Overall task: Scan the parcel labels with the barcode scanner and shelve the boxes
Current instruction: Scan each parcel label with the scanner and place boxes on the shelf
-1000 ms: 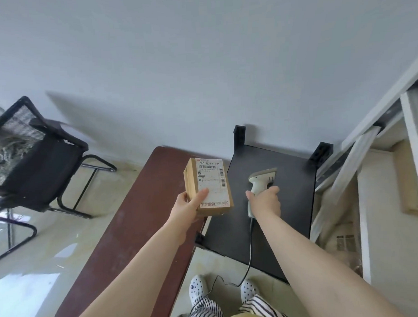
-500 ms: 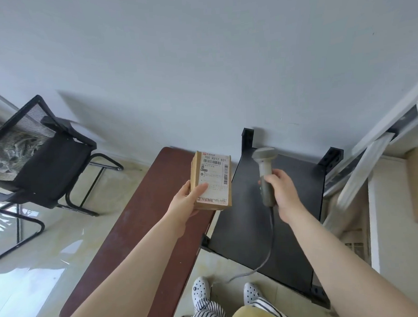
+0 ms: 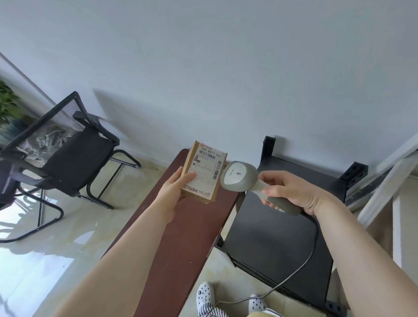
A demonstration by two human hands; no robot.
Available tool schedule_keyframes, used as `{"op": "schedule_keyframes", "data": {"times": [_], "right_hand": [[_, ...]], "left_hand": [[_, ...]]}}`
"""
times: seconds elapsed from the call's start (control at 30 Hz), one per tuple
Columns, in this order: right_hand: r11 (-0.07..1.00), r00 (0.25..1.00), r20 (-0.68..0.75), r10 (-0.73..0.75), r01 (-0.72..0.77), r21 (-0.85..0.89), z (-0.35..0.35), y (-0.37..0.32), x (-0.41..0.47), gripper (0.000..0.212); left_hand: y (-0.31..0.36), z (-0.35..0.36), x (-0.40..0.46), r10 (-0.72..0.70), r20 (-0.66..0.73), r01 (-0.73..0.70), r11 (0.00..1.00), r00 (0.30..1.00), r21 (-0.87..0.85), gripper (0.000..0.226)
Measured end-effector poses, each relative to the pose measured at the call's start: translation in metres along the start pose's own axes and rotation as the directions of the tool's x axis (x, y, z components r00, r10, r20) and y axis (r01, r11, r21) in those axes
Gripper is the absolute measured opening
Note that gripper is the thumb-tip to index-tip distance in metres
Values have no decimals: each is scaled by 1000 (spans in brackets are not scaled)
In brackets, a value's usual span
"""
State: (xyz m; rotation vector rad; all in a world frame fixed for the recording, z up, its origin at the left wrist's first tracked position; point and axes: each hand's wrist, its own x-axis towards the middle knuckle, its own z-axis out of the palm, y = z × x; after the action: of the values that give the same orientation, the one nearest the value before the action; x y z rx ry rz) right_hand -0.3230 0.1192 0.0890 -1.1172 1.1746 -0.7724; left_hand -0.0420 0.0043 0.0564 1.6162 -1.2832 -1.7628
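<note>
My left hand holds a small brown cardboard parcel above the far end of the reddish-brown bench, thumb lying across the white shipping label that faces me. A grey barcode scanner is gripped by its handle in my right hand. The scanner's head points left and sits right at the parcel's right edge, beside the barcode. Its grey cable loops down toward the floor.
A reddish-brown bench runs under my left arm. To its right stands a black table. Black mesh chairs stand at the left, a white shelving frame at the right. My feet are at the bottom edge.
My right hand lifted the scanner off the black table and swung its head left against the parcel's label. My left hand kept the parcel raised, tilting it slightly.
</note>
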Motion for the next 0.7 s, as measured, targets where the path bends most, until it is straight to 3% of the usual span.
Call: {"op": "schedule_keyframes", "data": {"times": [0.2, 0.43, 0.5, 0.57, 0.7], "right_hand": [[997, 999, 26, -38, 39, -61, 10, -6, 6, 37], [1000, 998, -57, 3, -4, -19, 16, -5, 7, 41], [995, 988, -149, 38, -24, 101, 23, -4, 10, 48], [954, 967, -243, 73, 3, 299, 38, -4, 15, 51], [751, 916, -338, 218, 64, 658, 84, -10, 24, 29]], "left_hand": [[-9, -10, -2, -2, 3, 2, 1000, 1000, -30, 103], [-16, -12, -1, 22, 8, -21, 998, 1000, -53, 91], [-19, -11, 1, 24, 15, -23, 999, 1000, -45, 80], [-24, -5, 5, -6, -9, 6, 998, 1000, -65, 88], [-31, 18, 9, -49, -36, 45, 994, 998, -103, 52]]}}
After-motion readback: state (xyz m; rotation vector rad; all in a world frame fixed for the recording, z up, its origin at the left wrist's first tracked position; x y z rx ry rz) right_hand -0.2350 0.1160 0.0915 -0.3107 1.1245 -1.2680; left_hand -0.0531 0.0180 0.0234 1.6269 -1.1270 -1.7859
